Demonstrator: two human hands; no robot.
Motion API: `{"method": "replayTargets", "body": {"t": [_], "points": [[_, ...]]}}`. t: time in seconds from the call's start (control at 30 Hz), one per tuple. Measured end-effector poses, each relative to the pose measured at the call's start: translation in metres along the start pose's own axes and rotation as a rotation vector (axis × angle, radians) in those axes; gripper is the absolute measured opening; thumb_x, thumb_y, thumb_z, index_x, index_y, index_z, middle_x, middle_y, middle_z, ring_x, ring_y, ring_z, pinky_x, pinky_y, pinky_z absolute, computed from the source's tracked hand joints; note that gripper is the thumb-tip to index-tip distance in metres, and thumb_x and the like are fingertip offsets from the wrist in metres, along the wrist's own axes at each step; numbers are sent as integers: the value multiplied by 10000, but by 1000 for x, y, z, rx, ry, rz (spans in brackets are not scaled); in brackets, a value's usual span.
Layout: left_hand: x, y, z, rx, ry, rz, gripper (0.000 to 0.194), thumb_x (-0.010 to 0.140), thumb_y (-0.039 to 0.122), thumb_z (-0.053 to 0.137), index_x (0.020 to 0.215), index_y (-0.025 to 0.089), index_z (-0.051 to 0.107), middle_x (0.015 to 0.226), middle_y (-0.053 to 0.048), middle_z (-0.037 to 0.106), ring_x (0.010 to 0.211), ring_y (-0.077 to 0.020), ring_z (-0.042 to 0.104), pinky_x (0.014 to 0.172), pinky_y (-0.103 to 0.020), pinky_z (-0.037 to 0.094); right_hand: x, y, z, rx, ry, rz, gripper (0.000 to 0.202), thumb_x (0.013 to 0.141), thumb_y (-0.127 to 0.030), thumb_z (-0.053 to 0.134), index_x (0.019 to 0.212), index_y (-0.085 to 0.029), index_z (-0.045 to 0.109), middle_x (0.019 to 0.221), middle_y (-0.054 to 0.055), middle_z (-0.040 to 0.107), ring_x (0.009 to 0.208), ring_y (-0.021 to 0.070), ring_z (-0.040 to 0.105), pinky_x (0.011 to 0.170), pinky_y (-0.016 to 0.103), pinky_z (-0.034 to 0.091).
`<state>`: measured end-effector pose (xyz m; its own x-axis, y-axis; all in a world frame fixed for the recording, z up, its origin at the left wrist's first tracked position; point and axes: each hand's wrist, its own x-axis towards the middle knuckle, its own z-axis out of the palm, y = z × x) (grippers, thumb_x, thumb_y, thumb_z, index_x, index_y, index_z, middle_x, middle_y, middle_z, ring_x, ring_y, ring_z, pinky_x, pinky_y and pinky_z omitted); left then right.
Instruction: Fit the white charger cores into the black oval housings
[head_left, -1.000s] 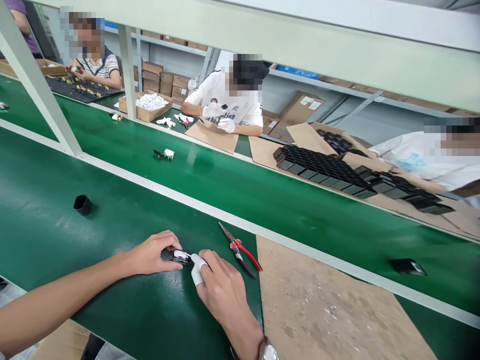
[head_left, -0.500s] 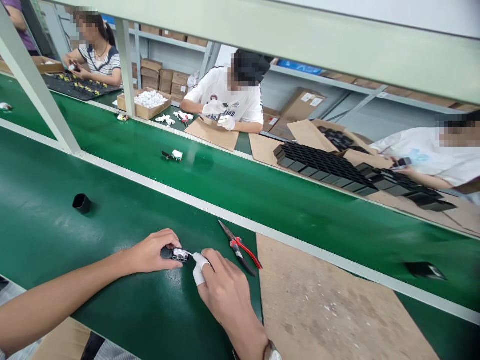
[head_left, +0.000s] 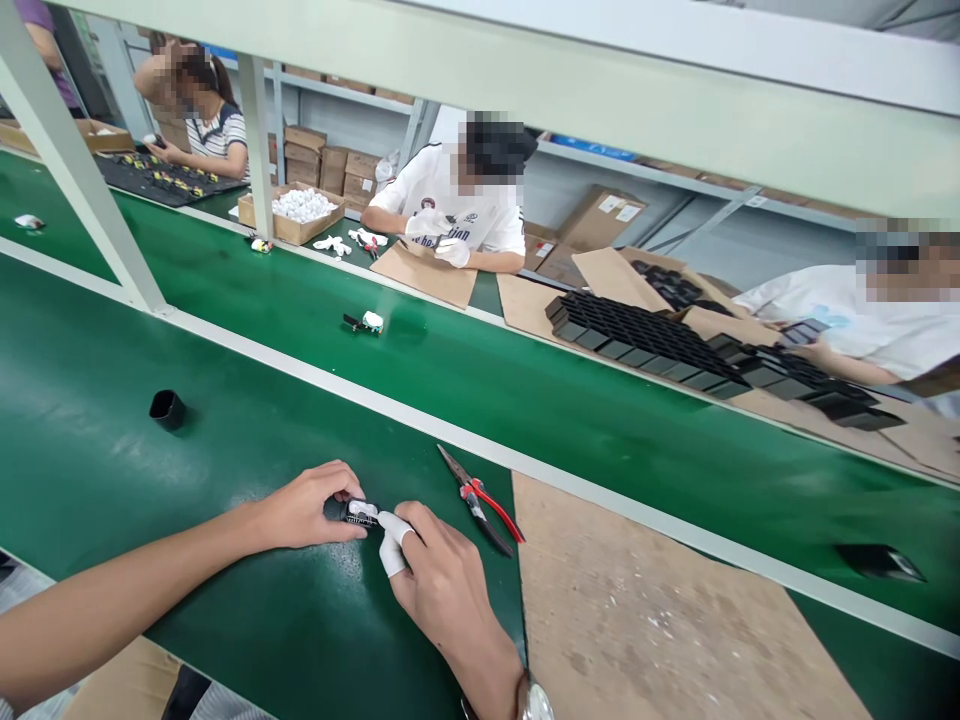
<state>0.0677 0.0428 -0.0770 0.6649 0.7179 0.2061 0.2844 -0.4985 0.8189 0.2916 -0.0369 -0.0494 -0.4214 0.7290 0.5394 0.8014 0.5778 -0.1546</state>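
My left hand (head_left: 313, 508) is closed around a small black electronic assembly (head_left: 363, 511) with a white top and a row of fine metal pins along its near side. The fingers of my right hand (head_left: 442, 570), with white finger cots on thumb and forefinger, are pinched together against the right end of this assembly. Whatever lies between those fingertips is hidden. Just beyond my right hand, long-nose pliers (head_left: 474, 490) with red and black handles lie on the green table (head_left: 247, 610). A black open-topped housing (head_left: 166, 410) stands farther left.
Cardboard (head_left: 660, 610) lies to the right. Past a pale divider strip (head_left: 360, 400), a green conveyor belt (head_left: 480, 370) carries small assemblies (head_left: 369, 322) and a black housing (head_left: 881, 562). Co-workers sit opposite, near stacked black housings (head_left: 645, 340). A slanted post (head_left: 82, 160) rises at left.
Items on the belt have shifted right. My right fingertips have come closer to the assembly, covering the white sliver that showed between them. The co-worker at far left has raised a hand to the head.
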Motion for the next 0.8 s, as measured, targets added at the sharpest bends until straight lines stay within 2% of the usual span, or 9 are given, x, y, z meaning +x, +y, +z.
{"method": "replayTargets", "body": {"t": [0.13,0.33,0.43,0.5,0.6,0.7,0.8], "points": [[-1,0,-1,11,-3,-11,258,839,304,837,1002,200,666,1019,-53,682,927,-212,657,812,-323,523,-1,2,0,21,-14,-5,256,925,-4,478,967,-177,662,952,70,643,681,174,523,594,321,386],[0,0,0,5,-1,-4,247,848,294,833,1010,204,670,1003,-46,689,938,-214,664,838,-334,541,1,0,-4,-5,-55,-3,276,947,-7,443,928,-180,657,920,69,654,693,183,560,565,322,392],[0,1,-2,36,-4,4,259,849,291,840,1025,207,671,1013,-41,693,953,-215,675,850,-337,558,0,5,-3,34,-4,34,232,988,-52,475,1031,-180,664,958,57,670,687,163,584,590,304,438],[-2,2,-5,82,-2,23,342,840,318,861,1098,208,665,1056,-49,694,953,-214,687,843,-333,575,-3,14,0,41,57,94,215,1010,-86,502,1129,-179,656,1004,57,679,743,159,628,640,285,480],[-6,3,-11,140,22,147,465,858,343,862,1240,206,635,1161,-85,681,1009,-221,699,893,-338,591,-11,30,10,-54,71,178,227,1020,-101,487,1148,-174,660,1024,74,681,851,195,658,712,302,513],[-8,1,-16,194,18,322,382,938,294,787,1286,221,649,1229,-112,680,1121,-238,686,984,-354,576,-18,42,21,-160,-7,206,258,983,-61,456,1049,-162,684,989,92,677,865,235,632,757,356,522],[-8,-2,-15,236,-38,383,376,995,230,709,1364,242,644,1257,-117,699,1140,-238,693,989,-355,582,-20,45,27,-211,-68,228,280,922,-31,469,1030,-153,696,991,110,674,889,262,599,823,406,528]]}}
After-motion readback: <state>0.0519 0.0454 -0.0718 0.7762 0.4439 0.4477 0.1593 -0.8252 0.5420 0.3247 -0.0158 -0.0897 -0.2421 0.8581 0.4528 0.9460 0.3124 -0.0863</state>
